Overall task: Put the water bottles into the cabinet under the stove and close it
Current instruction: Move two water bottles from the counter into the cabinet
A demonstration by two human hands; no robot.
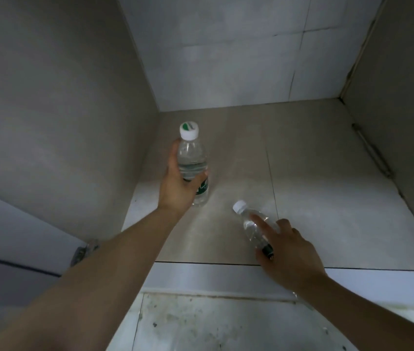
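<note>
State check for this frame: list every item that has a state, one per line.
Left bottle: upright, capped, held inside the cabinet.
Right bottle: tilted, capped, held over the cabinet floor.
Left hand: closed around the left bottle.
Right hand: closed on the right bottle, index finger extended.
Cabinet: open, door edge at left.

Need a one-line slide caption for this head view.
Left hand and right hand each carry a water bottle into the open cabinet.
</note>
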